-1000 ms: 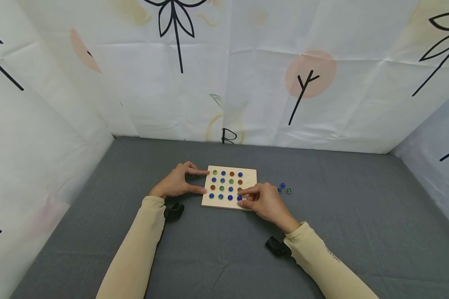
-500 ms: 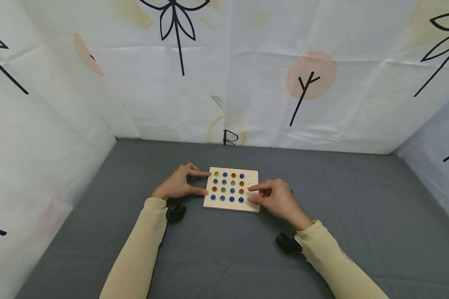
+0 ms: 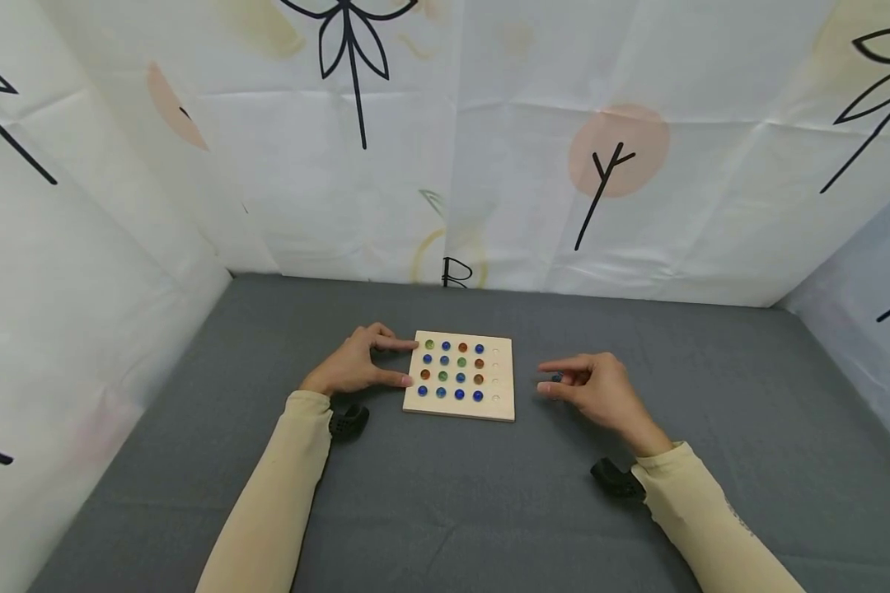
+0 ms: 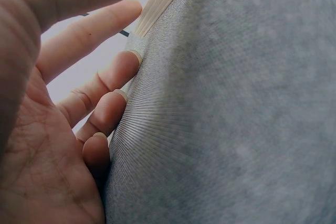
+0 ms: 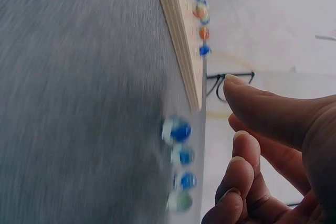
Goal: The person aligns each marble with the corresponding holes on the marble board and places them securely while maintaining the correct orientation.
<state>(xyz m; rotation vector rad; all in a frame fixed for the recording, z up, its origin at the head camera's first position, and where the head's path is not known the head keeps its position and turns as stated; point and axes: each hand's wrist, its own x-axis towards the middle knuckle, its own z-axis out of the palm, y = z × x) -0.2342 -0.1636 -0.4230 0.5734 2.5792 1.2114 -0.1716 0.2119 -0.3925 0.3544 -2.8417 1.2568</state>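
A pale wooden board [image 3: 506, 371] lies flat on the grey cloth, its hollows filled with rows of blue, green and amber glass marbles [image 3: 461, 378]. The rightmost column of hollows holds none. My left hand [image 3: 352, 362] touches the board's left edge with index finger and thumb extended. To the right of the board, my right hand [image 3: 601, 395] hovers low with thumb and index apart. A blue marble [image 3: 556, 378] shows between those fingers in the head view. The right wrist view has several loose marbles [image 5: 181, 156] on the cloth beside the right hand, with nothing in its fingers.
A grey cloth [image 3: 430, 494] covers the table. White fabric walls [image 3: 519, 206] with printed leaves stand behind and at both sides. Black wrist cameras [image 3: 349, 422] sit under both wrists.
My right hand has let go of a marble at the board's front row, then moved right, off the board, to the loose marbles. The left hand stays at the left edge.
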